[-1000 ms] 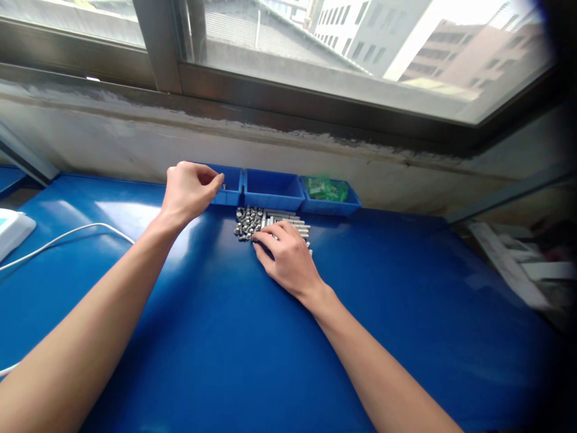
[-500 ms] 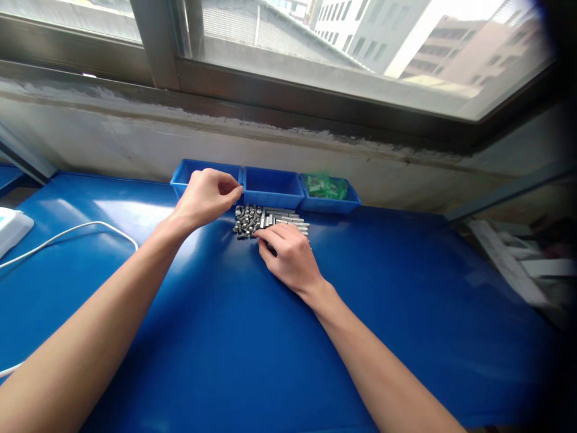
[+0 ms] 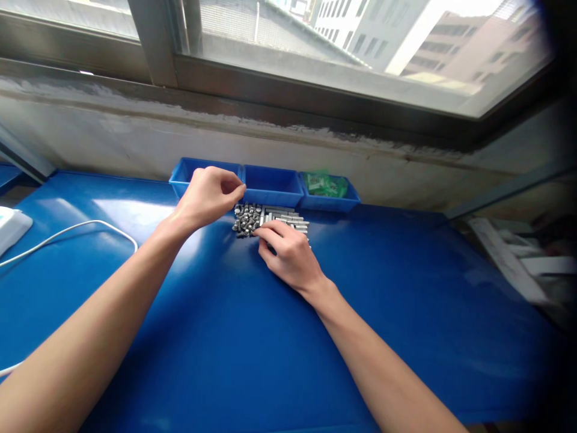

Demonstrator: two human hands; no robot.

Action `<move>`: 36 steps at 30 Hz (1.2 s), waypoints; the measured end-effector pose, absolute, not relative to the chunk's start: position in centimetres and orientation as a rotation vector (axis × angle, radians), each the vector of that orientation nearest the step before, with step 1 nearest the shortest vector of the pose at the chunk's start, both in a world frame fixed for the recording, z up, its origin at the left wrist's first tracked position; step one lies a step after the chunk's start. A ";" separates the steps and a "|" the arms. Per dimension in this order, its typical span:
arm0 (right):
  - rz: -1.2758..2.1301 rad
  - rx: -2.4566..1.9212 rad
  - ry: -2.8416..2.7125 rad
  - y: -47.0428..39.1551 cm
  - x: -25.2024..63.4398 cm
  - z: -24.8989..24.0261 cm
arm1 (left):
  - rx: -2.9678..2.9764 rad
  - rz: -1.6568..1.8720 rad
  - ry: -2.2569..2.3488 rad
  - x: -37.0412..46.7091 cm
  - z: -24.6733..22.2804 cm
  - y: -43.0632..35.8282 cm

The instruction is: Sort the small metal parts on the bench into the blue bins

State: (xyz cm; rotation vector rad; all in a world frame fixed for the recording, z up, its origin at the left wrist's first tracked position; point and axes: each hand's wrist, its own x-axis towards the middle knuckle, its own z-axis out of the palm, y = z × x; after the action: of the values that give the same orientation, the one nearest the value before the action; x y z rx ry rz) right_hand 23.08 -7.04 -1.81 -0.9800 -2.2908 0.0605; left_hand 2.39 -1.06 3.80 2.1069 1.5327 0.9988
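My left hand [image 3: 210, 192] hovers in front of the blue bins, thumb and forefinger pinched together; whatever is between them is too small to make out. Below its fingertips lies a heap of small shiny metal fittings [image 3: 246, 220] on the blue table. My right hand [image 3: 291, 254] rests at the heap's near right edge, fingers curled and closed toward the thumb; what they grip, if anything, is hidden. Beside the heap, several grey metal bars [image 3: 288, 218] lie in rows, partly covered by the right hand.
Three blue bins stand against the wall: a left bin [image 3: 187, 169], a middle bin [image 3: 273, 197] and a right bin [image 3: 336, 204] holding green plastic packets [image 3: 325, 184]. A white cable [image 3: 97, 222] and a white device [image 3: 12, 228] lie on the table [image 3: 234, 337] at left.
The left hand has shifted very slightly to the right, still pinched. The right hand stays almost in place at the metal pieces. The view has tilted a little.
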 end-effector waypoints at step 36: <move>0.133 -1.063 -2.259 -7.7 22.9 -1.2 | 1.794 1.299 1.659 0.3 3.6 -0.4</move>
State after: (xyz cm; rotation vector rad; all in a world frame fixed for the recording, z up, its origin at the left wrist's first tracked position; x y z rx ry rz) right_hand 22.95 -7.66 -1.15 -1.0628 -2.2590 0.1332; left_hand 0.30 -0.41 3.64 1.7938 1.6590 1.2986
